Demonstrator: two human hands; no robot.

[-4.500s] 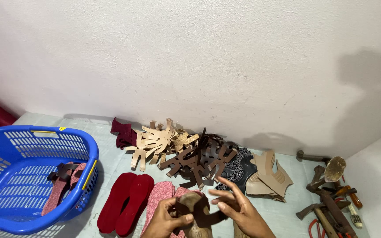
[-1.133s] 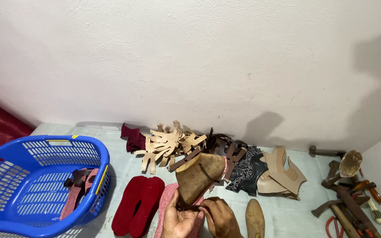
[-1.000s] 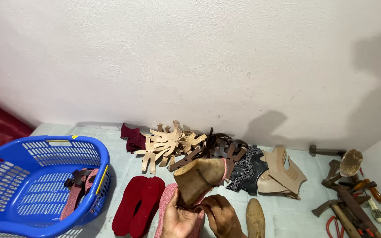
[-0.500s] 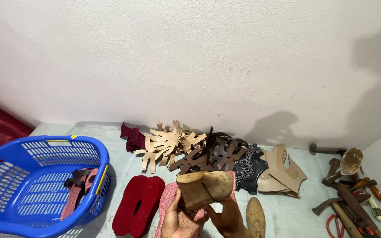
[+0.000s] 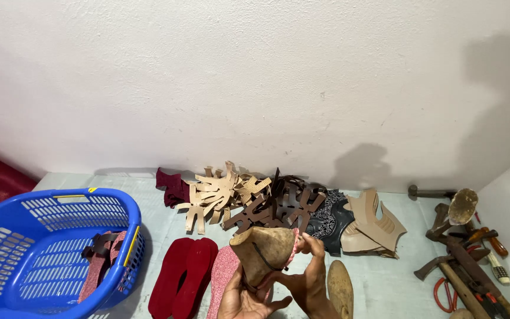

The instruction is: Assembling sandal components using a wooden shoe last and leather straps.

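Both my hands hold a tan, shoe-shaped last with a brown strap piece and a pink sole [image 5: 265, 250] pressed against it, low in the middle of the view. My left hand [image 5: 244, 298] cups it from below. My right hand [image 5: 309, 277] grips its right end, fingers curled over the edge. A second wooden shoe last [image 5: 340, 288] lies flat just right of my right hand. A pair of dark red insoles [image 5: 185, 276] and a pink speckled insole [image 5: 223, 276] lie to the left.
A blue plastic basket [image 5: 42, 220] with strap pieces inside stands at the left. Piles of tan, brown, black and beige cut leather pieces [image 5: 267, 201] lie along the white wall. Hammers, pliers and other hand tools [image 5: 464, 248] crowd the right side.
The piece in my hands has been lowered from upright and turned so that its rounded tan side faces up. My right hand has shifted onto its right end.
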